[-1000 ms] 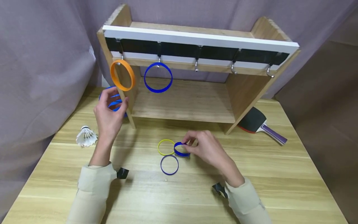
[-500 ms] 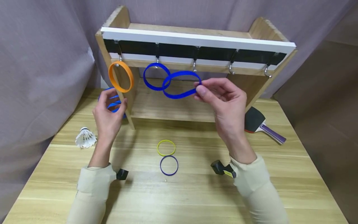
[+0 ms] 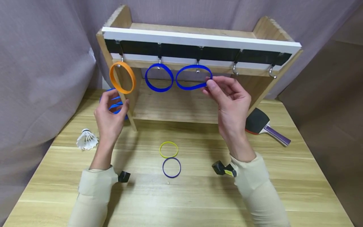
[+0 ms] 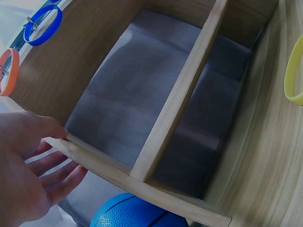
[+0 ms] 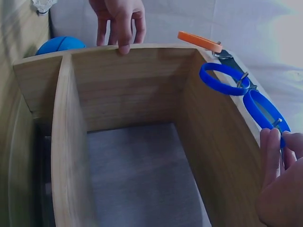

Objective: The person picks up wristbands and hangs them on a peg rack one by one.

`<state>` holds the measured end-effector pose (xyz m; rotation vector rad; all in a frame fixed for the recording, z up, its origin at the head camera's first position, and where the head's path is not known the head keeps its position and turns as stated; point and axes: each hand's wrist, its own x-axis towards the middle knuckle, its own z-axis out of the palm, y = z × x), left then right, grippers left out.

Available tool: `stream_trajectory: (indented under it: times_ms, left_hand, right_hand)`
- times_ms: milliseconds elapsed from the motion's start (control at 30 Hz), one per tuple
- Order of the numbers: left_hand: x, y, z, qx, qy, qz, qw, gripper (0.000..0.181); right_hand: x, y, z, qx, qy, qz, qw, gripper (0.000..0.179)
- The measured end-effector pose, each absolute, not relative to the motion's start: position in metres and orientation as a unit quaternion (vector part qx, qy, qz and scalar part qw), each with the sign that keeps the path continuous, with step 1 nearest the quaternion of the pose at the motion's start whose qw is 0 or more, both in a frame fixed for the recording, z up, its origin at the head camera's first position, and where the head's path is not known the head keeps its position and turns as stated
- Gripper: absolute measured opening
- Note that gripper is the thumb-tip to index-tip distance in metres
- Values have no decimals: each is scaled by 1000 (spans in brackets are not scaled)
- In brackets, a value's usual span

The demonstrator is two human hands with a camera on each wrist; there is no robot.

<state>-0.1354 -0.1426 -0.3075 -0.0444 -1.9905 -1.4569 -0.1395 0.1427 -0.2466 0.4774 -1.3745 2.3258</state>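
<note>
My right hand pinches a blue silicone wristband at its right edge, thumb in front. The band is level with the middle hook, whose tip shows inside the loop. In the right wrist view this wristband also has a hook tip poking through it. An orange wristband hangs on the leftmost hook and another blue wristband on the second. My left hand grips the left side panel of the wooden shelf, thumb inside and fingers outside.
On the table a yellow wristband and a dark purple wristband lie touching. A shuttlecock is at left, a table tennis bat at right. A blue ball sits beside the shelf's left side. Two hooks at right hold nothing.
My right hand has lifted the blue wristband from the table up to the hooks, then shifted it slightly right and up onto the middle hook's position. The left hand has stayed put.
</note>
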Motion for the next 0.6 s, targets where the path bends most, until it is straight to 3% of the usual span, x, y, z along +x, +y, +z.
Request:
stream_trajectory:
  times_ms: [333,600]
  left_hand:
    - [-136,-142,-308,-23,-761,-558,331,36]
    - [-136,-143,-308,-23,-757,-562,333,36]
  right_hand:
    - [-142,145,-255,167,-507,822,200,26]
    - [-129,146,-257,196,-617,706,287,21]
